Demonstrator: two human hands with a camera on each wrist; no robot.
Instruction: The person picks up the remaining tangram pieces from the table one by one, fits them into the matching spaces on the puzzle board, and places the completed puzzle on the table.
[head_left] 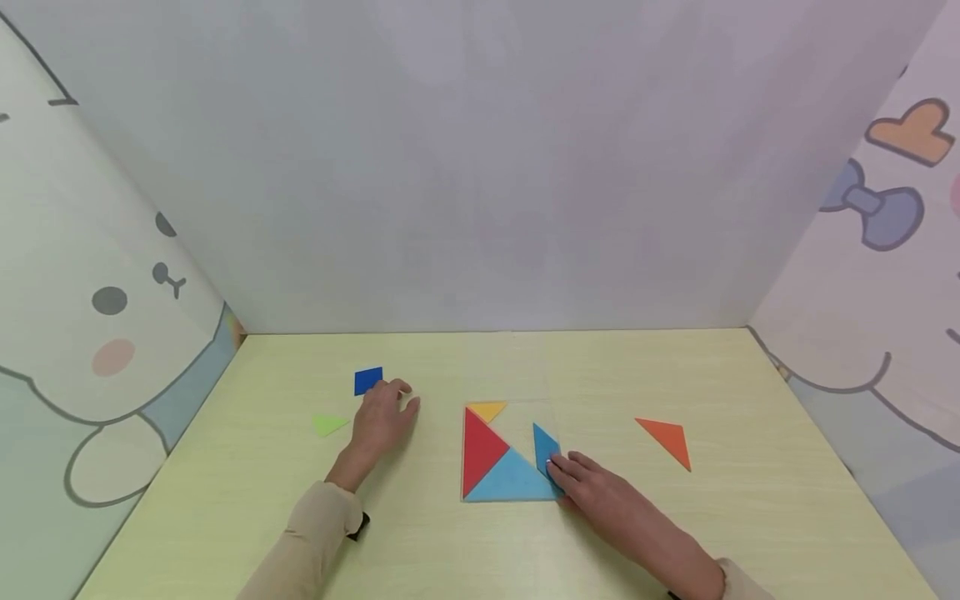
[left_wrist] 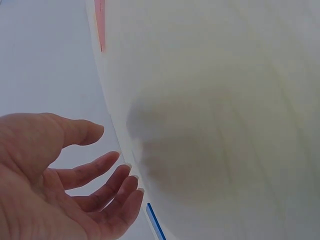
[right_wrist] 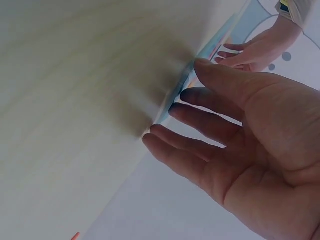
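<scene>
My left hand (head_left: 381, 421), fingers loosely bent with nothing between them, hovers beside a dark blue four-sided piece (head_left: 367, 381) and overlaps its corner in the head view. The left wrist view shows only that piece's blue edge (left_wrist: 155, 220) below the fingertips. My right hand (head_left: 600, 496) rests its fingertips on a mid-blue parallelogram (head_left: 545, 446), covering its lower end. Around that piece, a red triangle (head_left: 482, 454), a light blue triangle (head_left: 510, 482) and a small yellow triangle (head_left: 487, 410) lie together in a clear square tray (head_left: 462, 450).
A light green triangle (head_left: 328, 424) lies left of my left hand. An orange triangle (head_left: 671, 440) lies to the right of the tray. A pale wall (head_left: 495, 208) stands behind the wooden table (head_left: 225, 500), with cartoon-printed panels (head_left: 112, 250) at both sides.
</scene>
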